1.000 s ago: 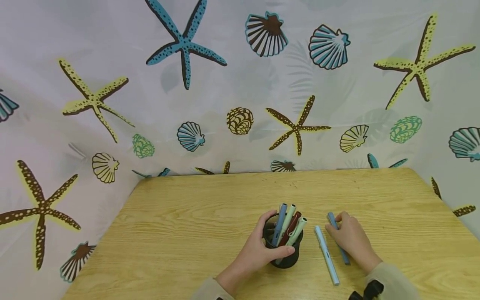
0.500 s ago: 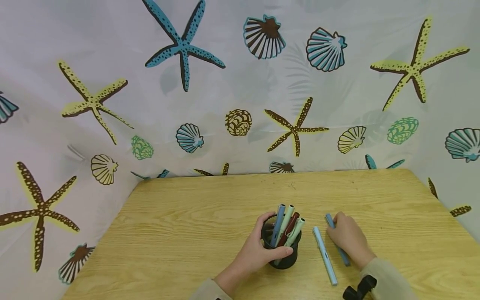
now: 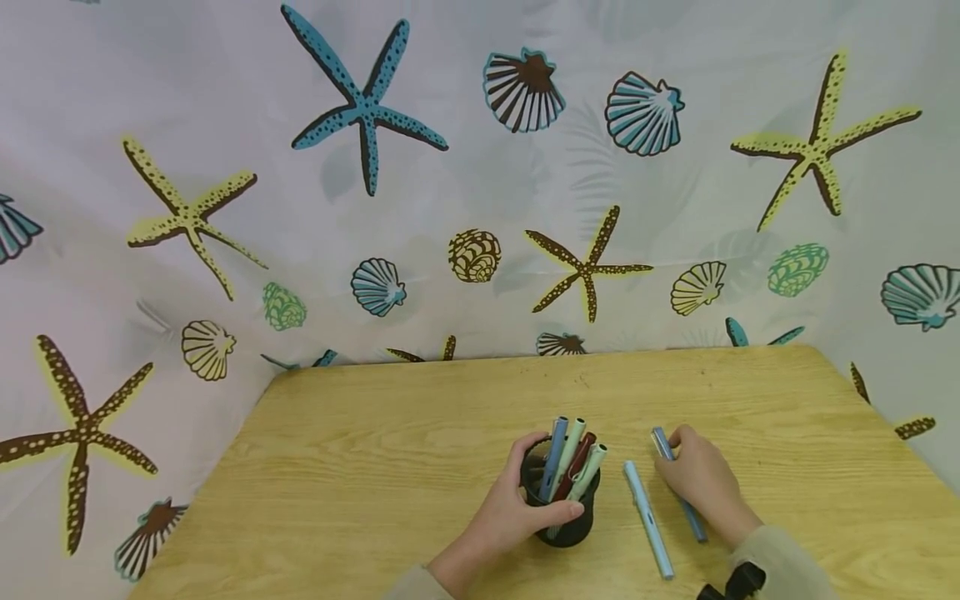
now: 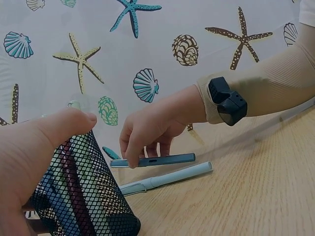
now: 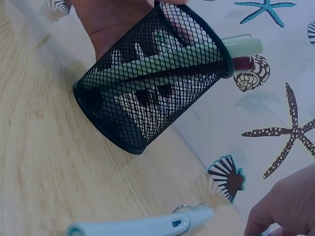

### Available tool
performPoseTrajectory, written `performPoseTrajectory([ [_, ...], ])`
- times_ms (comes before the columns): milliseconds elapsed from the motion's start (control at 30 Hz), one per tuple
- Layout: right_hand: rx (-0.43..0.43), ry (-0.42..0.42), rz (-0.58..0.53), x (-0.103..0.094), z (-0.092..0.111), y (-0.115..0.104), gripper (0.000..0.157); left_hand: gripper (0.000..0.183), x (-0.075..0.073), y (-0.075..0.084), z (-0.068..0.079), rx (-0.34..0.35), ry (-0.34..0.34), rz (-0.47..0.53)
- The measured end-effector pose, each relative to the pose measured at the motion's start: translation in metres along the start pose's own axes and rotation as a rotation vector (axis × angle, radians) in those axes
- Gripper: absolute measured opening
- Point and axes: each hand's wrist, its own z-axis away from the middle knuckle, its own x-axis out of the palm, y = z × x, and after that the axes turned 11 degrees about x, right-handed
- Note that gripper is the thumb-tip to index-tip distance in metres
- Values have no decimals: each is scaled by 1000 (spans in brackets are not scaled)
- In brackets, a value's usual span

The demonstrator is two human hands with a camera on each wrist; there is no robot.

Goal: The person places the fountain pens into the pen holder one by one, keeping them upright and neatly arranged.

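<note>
My left hand [image 3: 510, 510] grips a black mesh pen cup [image 3: 564, 533], thumb on the near side and fingers round the far side. Several pens stand in it: a blue pen [image 3: 553, 454], two pale green ones and a dark red pen [image 3: 576, 465]. To the right, my right hand [image 3: 701, 477] pinches a darker blue pen [image 4: 172, 159] near its clip end, low over the table. Between the cup and that hand a light blue pen [image 3: 648, 521] lies on the wood. The right wrist view shows the cup's mesh side [image 5: 157, 73] and only part of the right hand.
The wooden table [image 3: 375, 450] runs back to a pale curtain [image 3: 420, 208] printed with starfish and shells, which also encloses both sides. A black wrist camera [image 4: 229, 101] is strapped over the right sleeve.
The head view has tilted up slightly, so the scene sits lower. Both hands stay almost in place. The clip of the darker blue pen now shows beside the right fingers.
</note>
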Motion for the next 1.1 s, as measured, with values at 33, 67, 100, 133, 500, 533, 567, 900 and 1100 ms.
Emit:
performPoseTrajectory([
  [33, 3, 7, -6, 0, 1, -1, 30, 81, 0, 0, 0, 3, -1, -1],
  [67, 3, 14, -12, -1, 2, -1, 30, 81, 0, 0, 1, 6, -3, 1],
  [100, 2, 20, -16, -2, 2, -2, 31, 81, 0, -1, 1, 8, -5, 5],
  [133, 2, 23, -22, -2, 3, -3, 31, 81, 0, -1, 1, 12, -6, 6],
  [500, -18, 41, -104, -6, 9, -7, 33, 82, 0, -4, 0, 5, 2, 17],
  [533, -25, 48, -111, -6, 10, -8, 33, 82, 0, -4, 0, 2, 3, 18],
  [567, -31, 55, -118, -7, 10, -9, 33, 82, 0, -5, 0, 0, 3, 20],
  [900, -60, 90, -225, -8, 14, -16, 32, 79, 0, 22, 7, 5, 2, 18],
  [1100, -72, 124, -289, -9, 18, -20, 31, 78, 0, 21, 7, 10, -2, 36],
])
